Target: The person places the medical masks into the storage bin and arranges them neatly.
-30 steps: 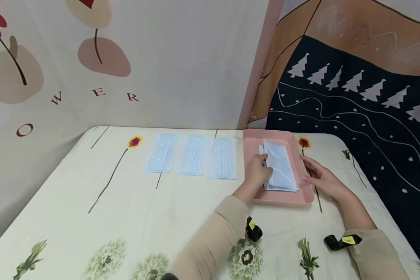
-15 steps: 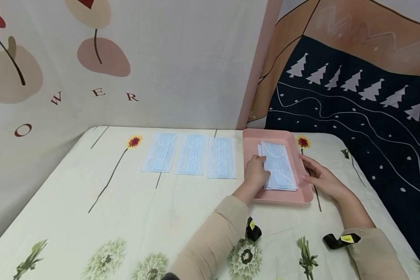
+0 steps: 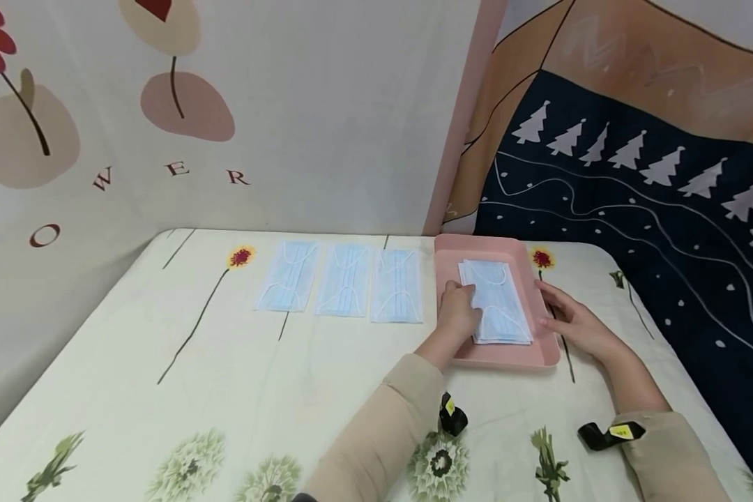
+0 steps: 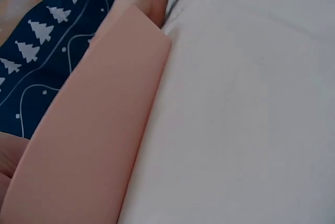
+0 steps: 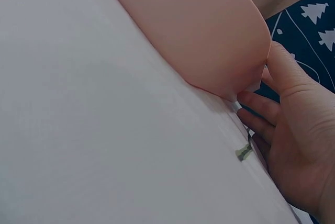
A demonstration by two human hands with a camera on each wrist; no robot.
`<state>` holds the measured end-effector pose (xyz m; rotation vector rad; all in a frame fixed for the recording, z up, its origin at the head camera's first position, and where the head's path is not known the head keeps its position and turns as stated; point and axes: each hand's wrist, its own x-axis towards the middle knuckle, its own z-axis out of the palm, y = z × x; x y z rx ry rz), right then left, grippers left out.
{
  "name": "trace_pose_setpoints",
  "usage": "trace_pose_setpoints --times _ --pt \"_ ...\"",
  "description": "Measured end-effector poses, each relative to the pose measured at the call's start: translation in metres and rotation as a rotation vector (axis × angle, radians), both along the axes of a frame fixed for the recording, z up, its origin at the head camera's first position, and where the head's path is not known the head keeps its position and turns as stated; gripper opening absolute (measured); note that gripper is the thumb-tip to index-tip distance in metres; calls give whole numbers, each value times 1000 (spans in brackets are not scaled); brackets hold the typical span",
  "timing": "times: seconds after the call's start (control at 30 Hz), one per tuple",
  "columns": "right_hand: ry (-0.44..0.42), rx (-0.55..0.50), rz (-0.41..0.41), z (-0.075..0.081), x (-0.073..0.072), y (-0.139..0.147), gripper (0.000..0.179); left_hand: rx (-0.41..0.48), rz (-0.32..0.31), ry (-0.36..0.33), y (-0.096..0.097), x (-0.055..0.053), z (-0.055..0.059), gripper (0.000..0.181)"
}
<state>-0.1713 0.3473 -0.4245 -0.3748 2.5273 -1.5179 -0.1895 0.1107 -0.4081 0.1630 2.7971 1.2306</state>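
Note:
A pink tray (image 3: 542,352) sits at the right of the table, holding a small stack of light-blue face masks (image 3: 498,296). My left hand (image 3: 458,310) reaches over the tray's near-left side, its thumb and fingers pinching the left edge of the top mask, which lies nearly squared on those beneath. In the left wrist view the tray's outer wall (image 4: 94,119) covers most of that hand. My right hand (image 3: 580,321) is at the tray's right side, fingers loosely extended; the right wrist view has its thumb (image 5: 288,67) at the tray's rim.
Three more face masks lie in a row left of the tray: a left one (image 3: 288,275), a middle one (image 3: 344,279) and a right one (image 3: 397,286). A flowered cloth (image 3: 226,390) covers the table; printed curtains hang behind and at the right.
The top mask has come down and shifted slightly left and nearer, so it now lines up with the stack. My left hand moved slightly with it; the right hand stays at the tray.

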Motion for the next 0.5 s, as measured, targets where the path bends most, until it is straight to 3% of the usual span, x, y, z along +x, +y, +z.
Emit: trace_pose_setpoints --times 0.23,0.5 --pt "11 6 8 -2 0 1 73 110 -27 55 -7 4 5 47" --pt "1 -4 5 -2 0 0 73 258 -157 130 -26 14 20 51"
